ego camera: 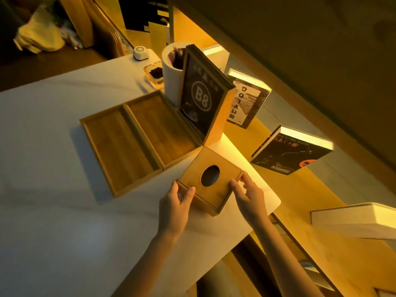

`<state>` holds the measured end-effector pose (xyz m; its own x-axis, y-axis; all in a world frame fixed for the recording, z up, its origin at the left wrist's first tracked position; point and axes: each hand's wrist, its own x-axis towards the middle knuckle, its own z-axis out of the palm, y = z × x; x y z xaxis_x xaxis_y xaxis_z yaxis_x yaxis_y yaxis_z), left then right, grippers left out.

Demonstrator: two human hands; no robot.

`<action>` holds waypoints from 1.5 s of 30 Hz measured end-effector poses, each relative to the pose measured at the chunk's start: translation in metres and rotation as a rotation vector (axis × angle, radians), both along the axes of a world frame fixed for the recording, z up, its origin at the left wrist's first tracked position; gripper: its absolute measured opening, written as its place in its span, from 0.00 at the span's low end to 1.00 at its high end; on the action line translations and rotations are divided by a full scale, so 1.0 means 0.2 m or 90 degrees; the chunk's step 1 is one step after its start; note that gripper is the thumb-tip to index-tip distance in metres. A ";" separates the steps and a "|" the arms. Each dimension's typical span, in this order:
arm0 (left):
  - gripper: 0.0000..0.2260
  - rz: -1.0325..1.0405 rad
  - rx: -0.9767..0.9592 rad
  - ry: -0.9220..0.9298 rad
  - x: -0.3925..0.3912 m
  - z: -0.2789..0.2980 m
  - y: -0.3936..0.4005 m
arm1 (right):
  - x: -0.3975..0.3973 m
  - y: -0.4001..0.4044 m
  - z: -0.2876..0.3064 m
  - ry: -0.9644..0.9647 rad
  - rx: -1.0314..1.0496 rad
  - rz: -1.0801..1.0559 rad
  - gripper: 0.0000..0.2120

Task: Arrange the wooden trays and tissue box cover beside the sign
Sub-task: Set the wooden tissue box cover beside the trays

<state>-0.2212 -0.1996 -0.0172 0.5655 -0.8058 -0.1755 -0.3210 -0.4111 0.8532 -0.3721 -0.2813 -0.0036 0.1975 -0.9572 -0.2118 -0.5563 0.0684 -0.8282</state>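
Observation:
A square wooden tissue box cover [205, 166] with an oval hole in its top stands on the white table, just in front of the upright dark sign [199, 99] marked "B8". My left hand [174, 207] grips the cover's near left corner. My right hand [249, 195] holds its right corner. Two shallow wooden trays lie side by side to the left of the sign: the left tray [115, 144] and the right tray [158, 125], whose far edge touches the sign's base.
A white cylinder [171, 82] stands behind the sign, with a small glass dish [153, 73] and a white round device [140, 52] beyond it. Books [246, 103] lean on the lit shelf to the right. The table edge [272, 202] ends right of the cover.

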 end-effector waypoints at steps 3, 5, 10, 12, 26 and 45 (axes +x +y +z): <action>0.21 -0.004 0.011 0.010 -0.01 -0.03 -0.02 | 0.00 -0.02 -0.01 -0.009 0.023 -0.006 0.19; 0.21 -0.003 0.021 0.012 -0.01 -0.05 -0.03 | -0.01 -0.03 -0.01 -0.010 0.027 -0.008 0.19; 0.23 -0.015 0.062 0.014 0.00 -0.06 -0.04 | 0.00 -0.06 -0.01 -0.007 0.037 0.000 0.18; 0.26 -0.023 0.075 0.007 -0.01 -0.05 -0.04 | 0.00 -0.07 -0.01 -0.015 0.046 0.009 0.18; 0.36 -0.149 0.080 -0.097 -0.04 0.00 -0.05 | -0.01 -0.02 -0.02 -0.143 0.101 -0.113 0.25; 0.33 -0.299 0.057 -0.360 0.07 -0.02 0.00 | 0.06 0.20 -0.11 0.202 -0.225 0.030 0.31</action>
<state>-0.2076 -0.1988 -0.0205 0.1882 -0.9815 -0.0350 -0.8610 -0.1821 0.4749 -0.3601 -0.2414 -0.0255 0.2208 -0.9730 0.0677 -0.7813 -0.2180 -0.5849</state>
